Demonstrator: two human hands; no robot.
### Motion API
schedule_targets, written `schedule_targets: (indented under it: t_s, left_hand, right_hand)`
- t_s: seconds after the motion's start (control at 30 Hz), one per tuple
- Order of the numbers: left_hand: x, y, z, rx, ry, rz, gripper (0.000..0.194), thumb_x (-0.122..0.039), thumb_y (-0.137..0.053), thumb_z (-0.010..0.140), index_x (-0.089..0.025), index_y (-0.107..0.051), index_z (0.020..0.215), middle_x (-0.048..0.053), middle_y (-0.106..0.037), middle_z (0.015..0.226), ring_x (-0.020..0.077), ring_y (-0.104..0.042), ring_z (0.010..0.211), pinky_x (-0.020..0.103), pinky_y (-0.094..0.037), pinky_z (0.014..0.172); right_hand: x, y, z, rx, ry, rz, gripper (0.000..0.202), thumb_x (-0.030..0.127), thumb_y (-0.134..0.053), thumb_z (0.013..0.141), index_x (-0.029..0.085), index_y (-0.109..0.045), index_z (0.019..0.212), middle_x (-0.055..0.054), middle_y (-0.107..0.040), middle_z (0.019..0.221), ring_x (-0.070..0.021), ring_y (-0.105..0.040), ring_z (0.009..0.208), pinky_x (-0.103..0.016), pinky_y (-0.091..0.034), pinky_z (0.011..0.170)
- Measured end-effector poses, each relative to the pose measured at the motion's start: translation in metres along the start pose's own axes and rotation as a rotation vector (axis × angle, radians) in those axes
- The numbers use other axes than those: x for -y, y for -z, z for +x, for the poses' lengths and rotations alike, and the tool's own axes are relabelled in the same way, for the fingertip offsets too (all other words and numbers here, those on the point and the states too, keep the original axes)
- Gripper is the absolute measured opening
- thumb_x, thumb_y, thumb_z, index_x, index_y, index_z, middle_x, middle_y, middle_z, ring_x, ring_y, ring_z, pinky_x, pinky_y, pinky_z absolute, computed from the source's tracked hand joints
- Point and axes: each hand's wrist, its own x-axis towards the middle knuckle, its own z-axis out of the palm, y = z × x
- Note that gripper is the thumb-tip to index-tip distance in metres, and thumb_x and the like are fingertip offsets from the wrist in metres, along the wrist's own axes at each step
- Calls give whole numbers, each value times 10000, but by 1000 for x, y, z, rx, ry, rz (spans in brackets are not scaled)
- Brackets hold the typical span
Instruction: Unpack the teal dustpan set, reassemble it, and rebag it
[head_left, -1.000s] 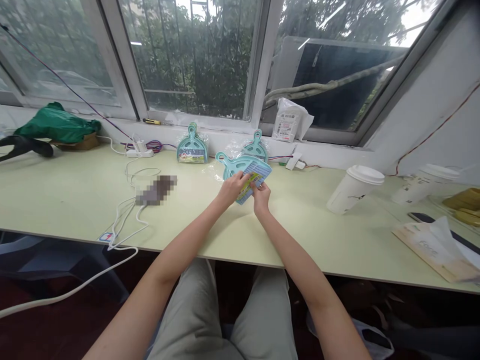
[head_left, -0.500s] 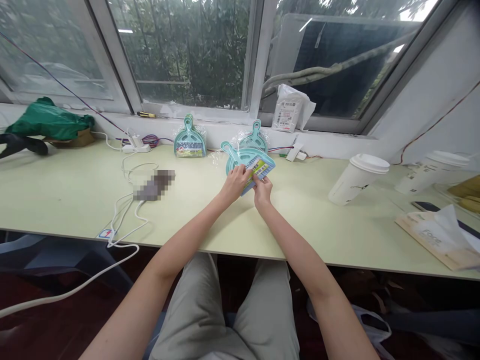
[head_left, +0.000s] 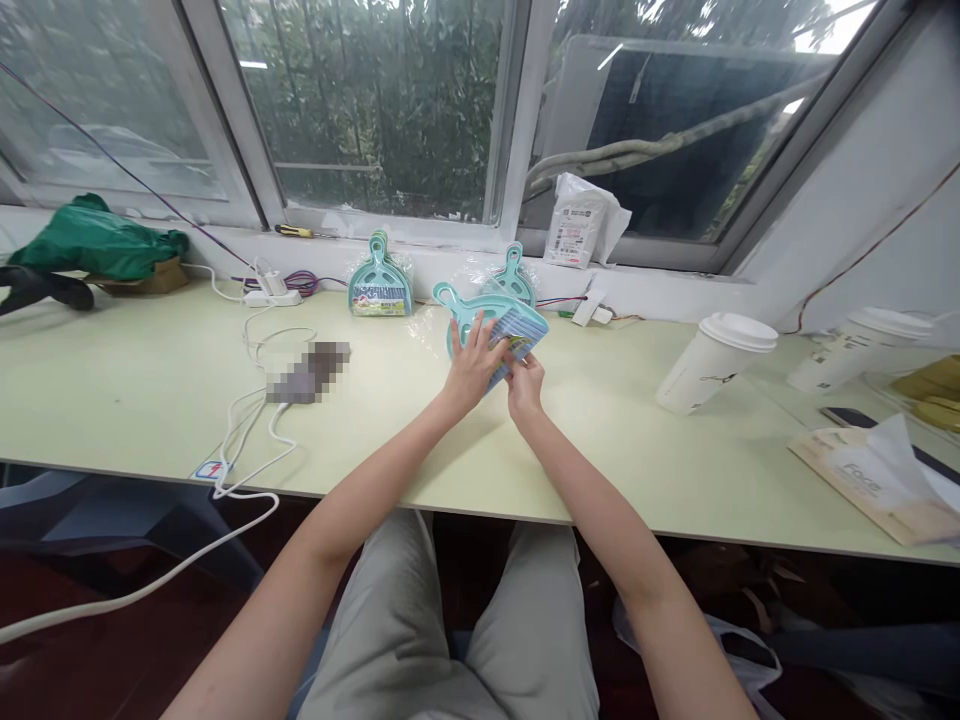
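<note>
A teal dustpan-and-brush set [head_left: 529, 322] is tilted above the table, its handle pointing up and left and its blue bristles facing me. My left hand [head_left: 472, 365] lies across it with some fingers spread, index fingertip near the bristles; its thumb is hidden. Gripping the lower edge is my right hand [head_left: 526, 383], thumb in front. Between the fingertips a bit of yellow-green label shows, mostly covered. Behind, another teal dustpan [head_left: 513, 270] leans against the wall in clear wrap. Further left stand several stacked teal dustpans [head_left: 379, 275] with a label.
White lidded cups [head_left: 716, 365] and a tissue pack [head_left: 862, 475] are on the right. A white package [head_left: 581, 222] rests on the sill. White cables [head_left: 259, 465] run over the table's left side, near a power strip [head_left: 271, 292] and a green bag [head_left: 94, 240].
My left hand has shifted up slightly and its fingers have spread. The label, readable before, is now mostly covered, and more blue bristle shows. My right hand keeps its hold.
</note>
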Motion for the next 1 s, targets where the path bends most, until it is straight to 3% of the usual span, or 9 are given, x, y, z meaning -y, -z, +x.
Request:
schedule_targets:
  t_s: [0.23, 0.47, 0.67, 0.8, 0.9, 1.0]
  left_hand:
    - [2, 6, 4, 47, 61, -222, 435, -194, -481, 873, -259, -534, 1301, 115, -313, 1531, 320, -82, 1463, 654, -9, 1134]
    - [12, 7, 7, 32, 101, -188, 522, -169, -419, 899, -225, -411, 1418, 141, -227, 1561, 310, -17, 1465, 651, -52, 1130]
    - [12, -3, 5, 73, -98, -298, 584, -23, -254, 892, -170, -341, 1450, 155, -79, 1590, 244, 65, 1463, 534, -161, 1155]
    - [1, 0, 1, 61, -170, -348, 583, -32, -242, 891, -197, -355, 1439, 118, -98, 1594, 219, 32, 1469, 490, -169, 1168]
    - [-3, 5, -1, -52, -7, -360, 546, -108, -319, 912, -231, -325, 1444, 118, -184, 1576, 235, -25, 1474, 541, -155, 1162]
    - [1, 6, 0, -253, 366, -382, 625, -257, -442, 923, -262, -171, 1486, 140, -173, 1570, 259, -21, 1475, 577, -150, 1153]
  right_hand:
    - [5, -2, 1, 70, 49, -112, 402, 342, -753, 633, 170, -634, 977, -31, -705, 859, -156, -644, 804, -263, -517, 709]
    - [4, -4, 2, 156, 93, -231, 400, 396, -765, 621, 167, -642, 925, -23, -711, 796, -161, -649, 734, -263, -507, 693]
    - [1, -4, 1, 133, 96, -207, 291, 300, -714, 633, 157, -641, 876, -15, -709, 763, -151, -639, 715, -262, -508, 698]
    - [2, -2, 1, 89, 60, -165, 271, 276, -720, 611, 144, -626, 828, -42, -710, 785, -171, -647, 770, -285, -517, 717]
    - [5, 0, 2, 73, 33, -105, 314, 307, -747, 614, 142, -630, 854, -63, -713, 860, -185, -655, 828, -305, -531, 743]
    - [10, 2, 4, 17, 30, -39, 360, 324, -775, 607, 146, -635, 887, -74, -709, 942, -192, -659, 875, -313, -548, 766]
